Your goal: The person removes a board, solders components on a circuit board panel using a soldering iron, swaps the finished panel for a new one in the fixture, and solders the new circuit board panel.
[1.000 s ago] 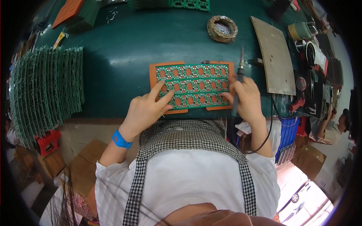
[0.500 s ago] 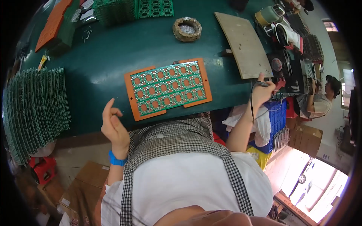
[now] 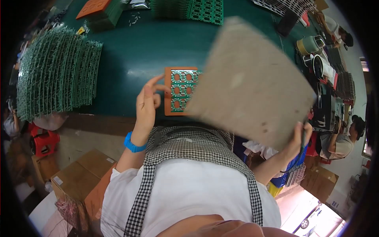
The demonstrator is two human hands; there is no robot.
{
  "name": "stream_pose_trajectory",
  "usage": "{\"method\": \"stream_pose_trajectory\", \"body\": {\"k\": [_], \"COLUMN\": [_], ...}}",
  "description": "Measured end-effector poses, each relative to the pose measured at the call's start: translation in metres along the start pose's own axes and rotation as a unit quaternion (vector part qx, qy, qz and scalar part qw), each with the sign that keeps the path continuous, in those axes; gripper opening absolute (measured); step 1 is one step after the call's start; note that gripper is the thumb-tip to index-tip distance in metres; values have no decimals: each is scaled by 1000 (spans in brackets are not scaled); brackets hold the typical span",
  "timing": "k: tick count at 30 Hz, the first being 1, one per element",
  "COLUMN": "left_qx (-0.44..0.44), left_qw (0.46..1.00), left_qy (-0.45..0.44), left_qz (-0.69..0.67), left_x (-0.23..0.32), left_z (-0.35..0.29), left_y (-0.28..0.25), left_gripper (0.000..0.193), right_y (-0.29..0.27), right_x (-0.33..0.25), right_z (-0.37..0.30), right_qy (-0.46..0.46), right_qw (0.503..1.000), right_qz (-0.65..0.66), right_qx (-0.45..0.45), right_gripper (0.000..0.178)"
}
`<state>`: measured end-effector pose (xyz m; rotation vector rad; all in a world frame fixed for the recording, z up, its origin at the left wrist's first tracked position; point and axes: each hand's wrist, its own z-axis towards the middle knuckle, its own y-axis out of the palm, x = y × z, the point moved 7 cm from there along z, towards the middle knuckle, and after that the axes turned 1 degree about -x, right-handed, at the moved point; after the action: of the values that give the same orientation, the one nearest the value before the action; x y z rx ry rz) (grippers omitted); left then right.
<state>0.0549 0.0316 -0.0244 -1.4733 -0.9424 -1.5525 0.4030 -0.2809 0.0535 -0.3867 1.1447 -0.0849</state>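
My right hand [image 3: 297,140] grips a flat grey-beige board [image 3: 252,83] by its near right corner. Tilted and slightly blurred, the board is raised over the bench. A dark cord [image 3: 303,138] runs along that hand and wrist. Under the board's left part lies an orange fixture frame [image 3: 167,103] with a green circuit board panel [image 3: 181,90] in it; their right side is hidden. My left hand [image 3: 147,104], a blue watch on its wrist, is at the frame's left edge, its fingers apart and partly bent, holding nothing.
Many green circuit panels [image 3: 59,75] stand in a row at left. More panels [image 3: 205,11] and an orange-topped stack [image 3: 98,15] sit at the back of the green bench [image 3: 134,51]. A pale green pot [image 3: 308,45] stands far right. Another person [image 3: 341,138] is at right.
My right hand has lifted the board off the bench and swung it left over the frame, covering the round bowl from view. My left hand has come to the frame's left edge. The view has shifted.
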Motion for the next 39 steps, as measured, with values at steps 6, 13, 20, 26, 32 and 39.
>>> {"method": "stream_pose_trajectory", "body": {"k": [6,13,20,26,32,39], "left_qx": [37,-45,-32,-52,-268,-76], "left_qw": [983,823,842,865,951,974], "left_qy": [50,-81,-3,-43,-137,-160], "left_qz": [174,561,538,498,-68,-144], "left_x": [-17,-12,-13,-9,22,14], "left_z": [13,15,28,32,25,31], "left_y": [-7,18,5,17,25,-15], "left_gripper": [43,40,39,35,15,14], "right_y": [156,173,175,152,8,-9], "right_x": [-14,6,-14,18,55,113], "right_z": [-33,-37,-29,-30,13,39], "right_qy": [-64,-81,-90,-67,53,24], "right_qw": [970,910,926,955,991,948], "right_qz": [-65,-257,-213,-113,107,159], "right_qx": [-227,-315,-298,-266,-54,276], "right_gripper": [18,18,14,16,27,31]}}
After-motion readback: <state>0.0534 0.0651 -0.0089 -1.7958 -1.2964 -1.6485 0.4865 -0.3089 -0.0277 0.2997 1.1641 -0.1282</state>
